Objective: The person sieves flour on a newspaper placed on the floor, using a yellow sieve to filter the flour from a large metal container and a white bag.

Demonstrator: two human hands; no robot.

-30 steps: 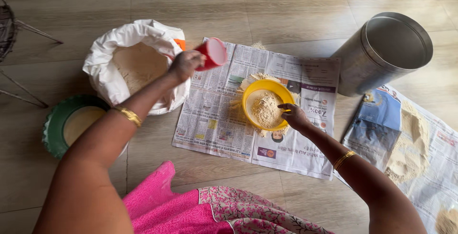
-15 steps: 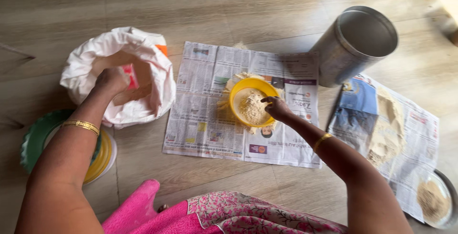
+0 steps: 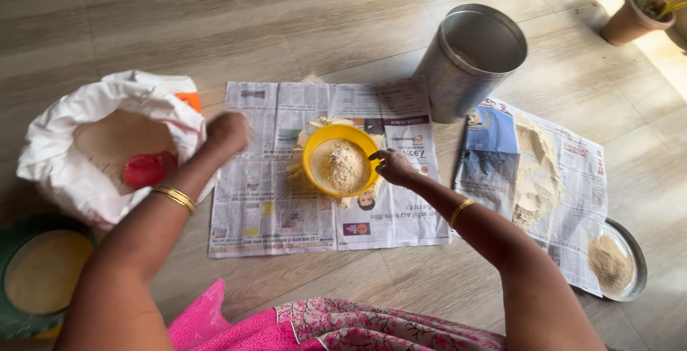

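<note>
My right hand [image 3: 393,166] grips the right rim of a yellow round sieve [image 3: 313,152] that holds a mound of flour [image 3: 343,167]. The sieve rests on a spread newspaper [image 3: 265,208], with sifted flour spilling out around its edge. My left hand [image 3: 227,133] is blurred over the newspaper's left edge, fingers curled and empty, beside a white sack [image 3: 57,172] of flour. A red cup [image 3: 147,170] lies inside the sack on the flour.
A tall steel canister [image 3: 458,79] stands open behind the newspaper. To the right, a second newspaper [image 3: 572,201] carries a flour pile [image 3: 533,179], with a steel plate [image 3: 635,258] at its corner. A green-rimmed dish [image 3: 11,240] sits at the left, and a plant pot [image 3: 630,22] far right.
My left hand has dropped the red cup in the sack and swung right toward the newspaper. The right hand stays on the sieve. The view has shifted right.
</note>
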